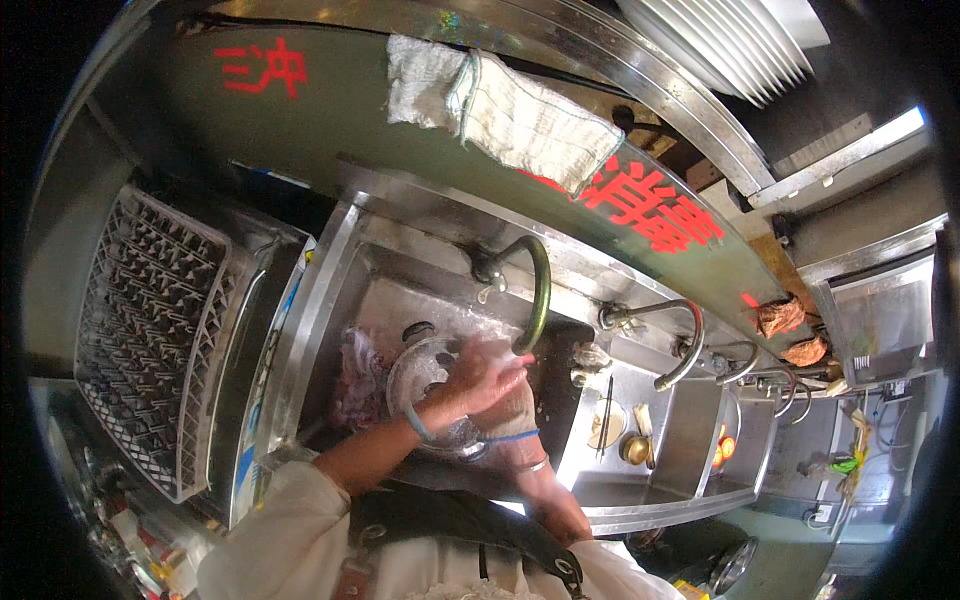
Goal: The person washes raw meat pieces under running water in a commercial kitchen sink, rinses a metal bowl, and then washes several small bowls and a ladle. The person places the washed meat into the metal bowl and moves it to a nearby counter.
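My left hand [480, 379] and my right hand [506, 409] meet under the mouth of a curved green faucet [541, 285], over a stainless steel sink basin [390, 281]. Both are blurred. The right one seems to wear a pale knit glove with a blue edge at the wrist, and fingers of the left lie across it. Whether either holds something cannot be made out. Below them sits a round clear or metal bowl [401, 379] with water and dark round things in it. Beside the bowl, at the basin's left side, lies a pinkish, wet heap [360, 382].
A white plastic dish rack [157, 322] stands left. Further sinks with faucets [690, 345] run right, one holding chopsticks [606, 420], a plate and a brass-coloured round vessel [636, 450]. White cloths [525, 112] hang above; stacked white plates [720, 45] stand upper right.
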`<state>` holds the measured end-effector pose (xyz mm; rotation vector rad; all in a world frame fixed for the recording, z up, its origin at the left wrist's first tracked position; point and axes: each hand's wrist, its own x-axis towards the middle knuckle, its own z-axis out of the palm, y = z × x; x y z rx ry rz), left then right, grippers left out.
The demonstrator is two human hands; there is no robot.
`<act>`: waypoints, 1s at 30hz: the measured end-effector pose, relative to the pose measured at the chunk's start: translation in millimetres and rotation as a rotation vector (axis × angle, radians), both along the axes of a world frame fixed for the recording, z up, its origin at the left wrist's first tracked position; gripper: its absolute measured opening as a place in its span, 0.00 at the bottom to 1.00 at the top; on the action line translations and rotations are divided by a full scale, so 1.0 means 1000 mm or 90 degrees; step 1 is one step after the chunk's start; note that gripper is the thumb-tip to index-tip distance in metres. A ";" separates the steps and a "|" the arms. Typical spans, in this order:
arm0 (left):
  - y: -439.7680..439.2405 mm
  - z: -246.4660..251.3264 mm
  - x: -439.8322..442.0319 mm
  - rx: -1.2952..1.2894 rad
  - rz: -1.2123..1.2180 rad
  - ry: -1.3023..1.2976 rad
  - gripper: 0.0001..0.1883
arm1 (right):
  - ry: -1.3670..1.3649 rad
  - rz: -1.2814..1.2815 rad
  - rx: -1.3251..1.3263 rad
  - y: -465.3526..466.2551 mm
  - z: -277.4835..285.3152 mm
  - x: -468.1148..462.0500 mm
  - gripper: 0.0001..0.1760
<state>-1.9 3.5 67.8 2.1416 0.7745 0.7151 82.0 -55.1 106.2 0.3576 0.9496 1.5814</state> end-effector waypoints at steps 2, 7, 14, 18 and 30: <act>0.015 0.001 0.000 -0.071 0.077 0.090 0.17 | -0.142 0.036 -0.004 -0.002 -0.012 0.004 0.29; -0.029 0.000 0.016 0.129 0.162 0.104 0.29 | -0.582 0.084 0.013 -0.003 -0.050 0.011 0.27; -0.021 -0.054 -0.011 0.015 0.201 -0.109 0.23 | -0.672 0.069 0.088 -0.002 -0.022 0.010 0.23; -0.010 -0.061 -0.027 -1.075 0.324 -0.553 0.32 | -0.853 0.072 0.115 0.008 0.007 -0.009 0.20; 0.010 -0.057 -0.031 -1.093 0.044 -0.713 0.21 | -0.562 0.182 -0.007 -0.002 -0.004 -0.001 0.30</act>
